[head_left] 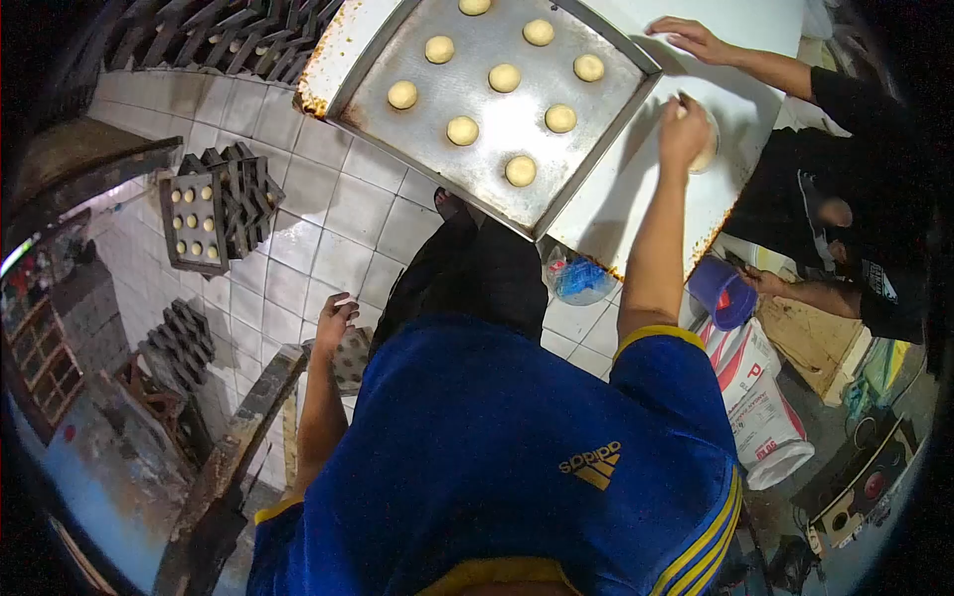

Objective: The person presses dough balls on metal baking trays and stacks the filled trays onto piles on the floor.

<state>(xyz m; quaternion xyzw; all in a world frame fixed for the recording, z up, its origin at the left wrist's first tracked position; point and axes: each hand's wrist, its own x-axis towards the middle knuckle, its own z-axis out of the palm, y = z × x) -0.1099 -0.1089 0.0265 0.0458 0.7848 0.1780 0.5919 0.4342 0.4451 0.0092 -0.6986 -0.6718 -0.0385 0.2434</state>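
Note:
A large metal baking tray with several round dough balls rests on the white table, tilted in my view. Just right of the tray's corner, my right hand is closed over the tabletop. A small dark tip shows above its fingers; what it holds is too hidden to name. A pale round dish lies partly behind this hand. Down at my left side, my left hand hangs away from the table with loosely bent, parted fingers and nothing visible in it.
A co-worker's hand reaches over the table's far side. Another person's hand is beside a purple bucket. Stacked trays, the top one bearing dough balls, stand on the tiled floor. White sacks are at right.

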